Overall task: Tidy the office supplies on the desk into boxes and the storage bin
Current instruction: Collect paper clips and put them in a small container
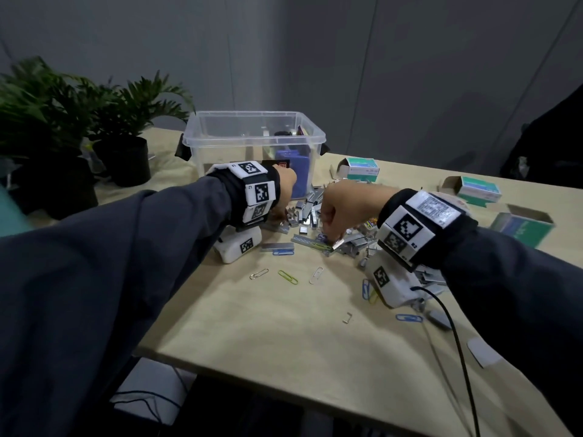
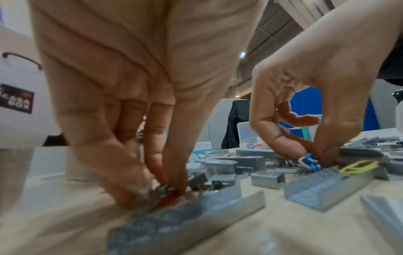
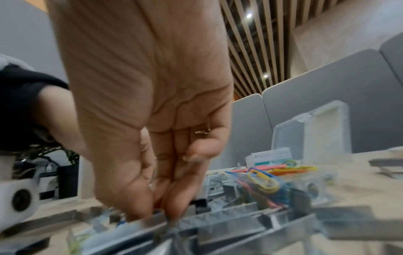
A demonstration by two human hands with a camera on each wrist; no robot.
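Observation:
A heap of grey staple strips (image 1: 310, 212) mixed with coloured paper clips (image 3: 261, 181) lies on the desk in front of the clear storage bin (image 1: 252, 137). My left hand (image 2: 167, 189) reaches down at the heap's left edge, with thumb and fingertips pinching a small clip against the desk. My right hand (image 2: 311, 158) pinches a blue paper clip (image 2: 309, 162) among the strips, beside a yellow clip (image 2: 359, 166). In the right wrist view a small brass-coloured staple (image 3: 202, 131) sits against my right palm.
Three open green staple boxes (image 1: 359, 168) (image 1: 476, 190) (image 1: 520, 225) stand to the right of the heap. Loose clips (image 1: 287, 276) and a single staple (image 1: 347, 317) dot the near desk. A small clear box (image 3: 311, 134) stands behind the clips. Potted plants (image 1: 123, 146) are far left.

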